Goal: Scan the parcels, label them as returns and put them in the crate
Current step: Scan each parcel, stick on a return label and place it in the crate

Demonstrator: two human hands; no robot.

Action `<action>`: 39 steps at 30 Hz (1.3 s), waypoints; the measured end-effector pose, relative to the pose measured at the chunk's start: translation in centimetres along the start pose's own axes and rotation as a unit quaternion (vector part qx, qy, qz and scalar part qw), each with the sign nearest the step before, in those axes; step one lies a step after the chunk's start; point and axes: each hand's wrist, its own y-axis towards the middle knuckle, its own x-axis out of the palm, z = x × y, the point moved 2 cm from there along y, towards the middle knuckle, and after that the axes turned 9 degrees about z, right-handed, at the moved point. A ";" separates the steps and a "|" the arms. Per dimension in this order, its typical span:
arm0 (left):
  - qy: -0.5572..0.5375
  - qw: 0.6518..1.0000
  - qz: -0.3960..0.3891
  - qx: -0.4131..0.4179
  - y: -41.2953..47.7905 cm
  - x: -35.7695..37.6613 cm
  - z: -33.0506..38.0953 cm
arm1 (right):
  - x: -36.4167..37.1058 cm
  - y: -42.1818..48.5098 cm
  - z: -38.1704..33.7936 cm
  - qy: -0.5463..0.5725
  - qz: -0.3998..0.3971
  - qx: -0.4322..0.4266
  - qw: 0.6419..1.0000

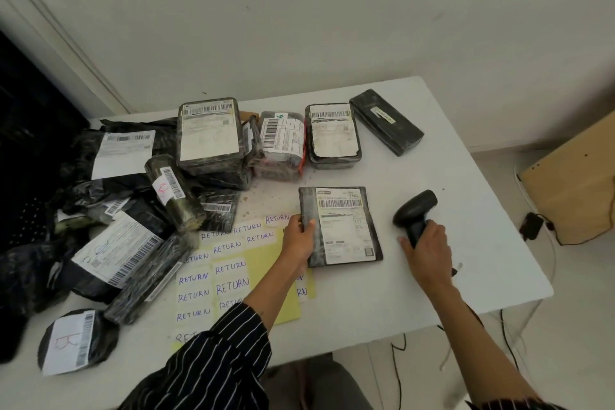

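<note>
Plainly, the left hand (301,233) gripped the parcel (346,233) by its edge, flat on the tabletop (432,150); the right hand (424,245) clasped the scanner (416,208) by its handle; its head needed squaring to the top barcode (339,204).

L hand (299,236) grips parcel (342,226); R hand (426,246) grips scanner (414,210).

The left hand (299,236) reaches forward from a striped sleeve (216,359) pushed up the forearm, thumb on top, pinching the left edge of a parcel (346,230). The right hand (426,250), forearm bare, wraps its fingers round the handle of a scanner (414,210), head above the fist.
</note>
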 end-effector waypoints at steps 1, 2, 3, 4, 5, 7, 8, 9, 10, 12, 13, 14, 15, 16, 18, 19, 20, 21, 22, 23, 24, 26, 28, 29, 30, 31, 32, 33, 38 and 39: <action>0.050 0.998 0.004 0.031 0.0 -0.3 0.1 | 0.0 -0.2 -0.1 -0.002 0.010 0.005 1.000; 0.105 0.992 0.007 0.065 0.0 -0.8 0.2 | -0.2 -0.6 -0.3 -0.005 0.031 0.012 0.999; 0.158 0.982 0.009 0.101 -0.1 -1.3 0.3 | -0.3 -1.1 -0.7 -0.004 0.062 0.014 0.998; 0.198 0.971 0.013 0.133 -0.1 -1.8 0.5 | -0.5 -1.8 -1.5 0.005 0.097 0.009 0.995; 0.222 0.962 0.014 0.159 -0.2 -2.4 0.6 | -0.7 -2.7 -2.4 0.021 0.129 -0.008 0.991; 0.226 0.954 0.013 0.196 -0.6 -3.8 0.8 | -0.8 -4.7 -5.1 0.069 0.166 -0.072 0.981; 0.219 0.953 0.013 0.211 -0.8 -4.6 0.7 | -0.7 -5.8 -6.6 0.098 0.168 -0.110 0.975; 0.216 0.950 0.018 0.224 -0.9 -5.5 0.4 | -0.4 -6.8 -8.3 0.126 0.163 -0.148 0.967; 0.221 0.945 0.028 0.239 -1.1 -6.4 0.1 | 0.0 -7.8 -10.0 0.157 0.146 -0.181 0.960; 0.250 0.929 0.061 0.266 -1.1 -8.3 -1.1 | 1.1 -9.1 -13.0 0.217 0.070 -0.231 0.946; 0.278 0.917 0.076 0.277 -1.0 -9.1 -1.9 | 1.9 -9.5 -14.4 0.240 0.021 -0.254 0.937; 0.312 0.903 0.086 0.283 -1.0 -9.9 -2.7 | 2.7 -10.0 -15.7 0.252 -0.021 -0.278 0.927; 0.340 0.891 0.091 0.287 -0.8 -10.6 -3.6 | 3.7 -10.3 -16.8 0.255 -0.052 -0.303 0.917; 0.360 0.882 0.091 0.290 -0.8 -11.2 -4.4 | 4.6 -10.5 -17.7 0.250 -0.078 -0.324 0.909; 0.394 0.865 0.083 0.298 -0.4 -12.1 -6.2 | 6.3 -10.8 -19.3 0.235 -0.115 -0.342 0.903; 0.412 0.857 0.075 0.300 -0.2 -12.3 -7.0 | 7.0 -10.8 -19.9 0.230 -0.126 -0.342 0.902; 0.430 0.850 0.063 0.297 0.1 -12.5 -7.7 | 7.6 -10.8 -20.4 0.223 -0.135 -0.337 0.905; 0.446 0.843 0.054 0.294 0.5 -12.6 -8.4 | 8.1 -10.8 -20.7 0.212 -0.135 -0.332 0.909; 0.464 0.835 0.046 0.293 0.8 -12.7 -9.0 | 8.5 -10.9 -21.0 0.201 -0.128 -0.330 0.913; 0.480 0.826 0.041 0.293 1.1 -12.8 -9.4 | 8.9 -11.1 -21.2 0.196 -0.115 -0.329 0.917; 0.492 0.820 0.039 0.290 1.4 -12.9 -9.8 | 9.2 -11.2 -21.4 0.196 -0.102 -0.321 0.921; 0.502 0.816 0.042 0.285 1.7 -13.1 -10.3 | 9.5 -11.3 -21.7 0.204 -0.078 -0.301 0.928; 0.505 0.812 0.053 0.289 1.9 -13.1 -10.6 | 9.9 -11.4 -21.9 0.201 -0.052 -0.300 0.931; 0.504 0.810 0.057 0.293 2.0 -13.1 -10.8 | 10.0 -11.4 -22.0 0.198 -0.037 -0.308 0.930; 0.504 0.810 0.060 0.294 2.0 -13.0 -10.9 | 10.1 -11.5 -22.0 0.193 -0.023 -0.318 0.928; 0.503 0.810 0.061 0.296 2.0 -13.0 -11.0 | 10.2 -11.7 -22.1 0.188 -0.007 -0.331 0.925; 0.501 0.810 0.062 0.298 2.0 -12.9 -11.0 | 10.2 -11.9 -22.2 0.184 0.007 -0.344 0.921; 0.500 0.809 0.064 0.302 2.0 -12.9 -11.1 | 10.2 -12.0 -22.3 0.183 0.018 -0.354 0.917; 0.502 0.805 0.077 0.307 2.1 -12.8 -11.3 | 10.4 -11.6 -22.1 0.179 0.018 -0.376 0.909; 0.504 0.804 0.077 0.305 2.1 -12.8 -11.3 | 10.5 -11.5 -22.0 0.173 0.015 -0.382 0.908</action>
